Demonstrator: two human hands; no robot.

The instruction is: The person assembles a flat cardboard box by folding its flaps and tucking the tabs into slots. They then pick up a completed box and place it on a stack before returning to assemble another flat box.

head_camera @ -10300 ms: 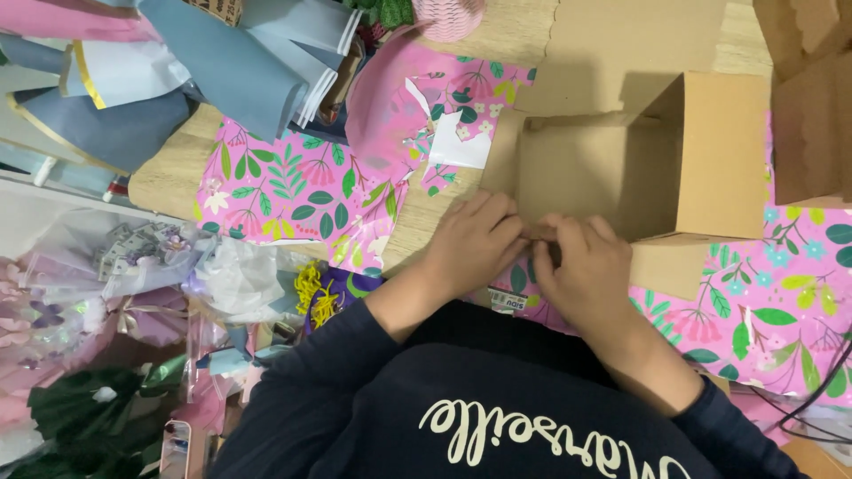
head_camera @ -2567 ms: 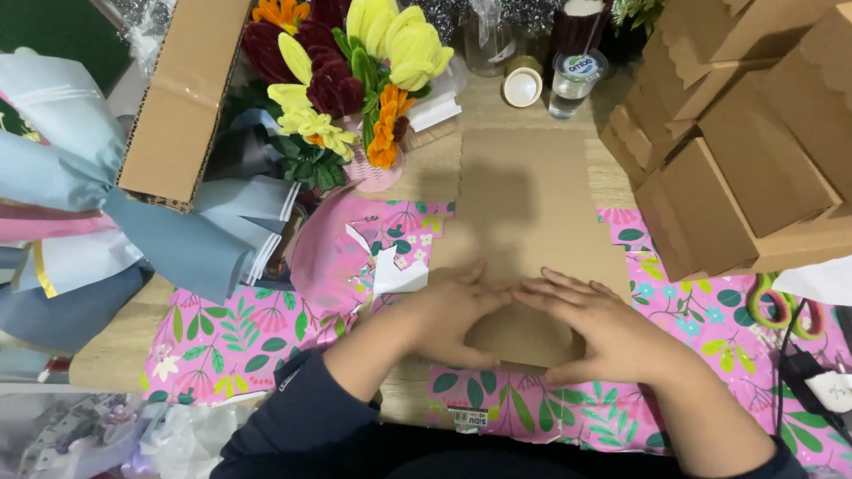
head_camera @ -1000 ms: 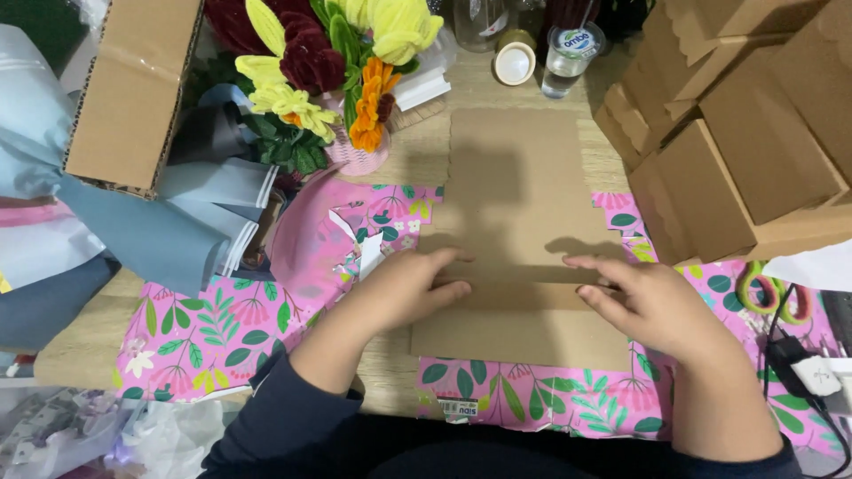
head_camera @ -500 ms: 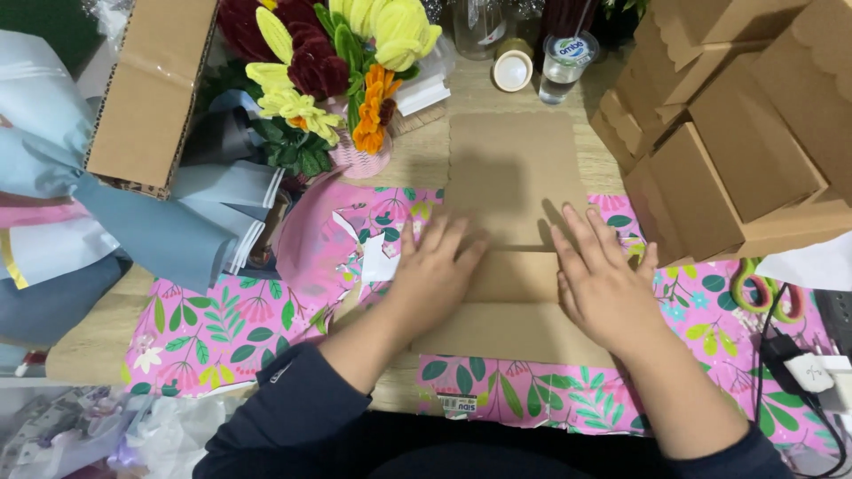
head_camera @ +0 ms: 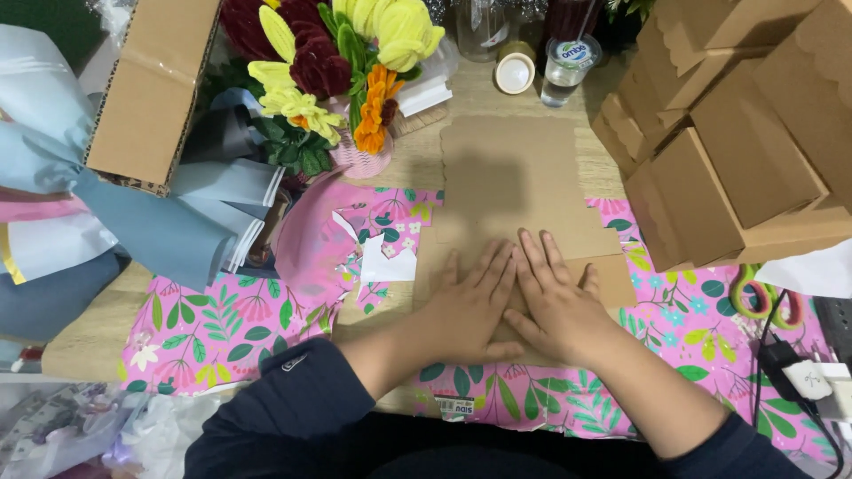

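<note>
A flat brown cardboard box blank [head_camera: 519,191] with a scalloped far edge lies on the wooden table, partly over pink floral wrapping paper [head_camera: 240,324]. My left hand [head_camera: 466,306] and my right hand [head_camera: 555,302] rest palm-down side by side on the near part of the blank, fingers spread and pointing away from me, thumbs almost touching. Neither hand grips anything. The near edge of the blank is hidden under my hands.
Folded brown boxes [head_camera: 737,133] are stacked at the right. A flower bouquet [head_camera: 342,66] stands at the back, an open carton [head_camera: 155,89] at the left beside blue paper rolls [head_camera: 133,217]. Scissors [head_camera: 754,297], a charger [head_camera: 808,377], a bottle [head_camera: 568,66].
My hands have come together from apart to side by side at the middle of the blank, pressing flat on it. Earlier I was working on an upright box.
</note>
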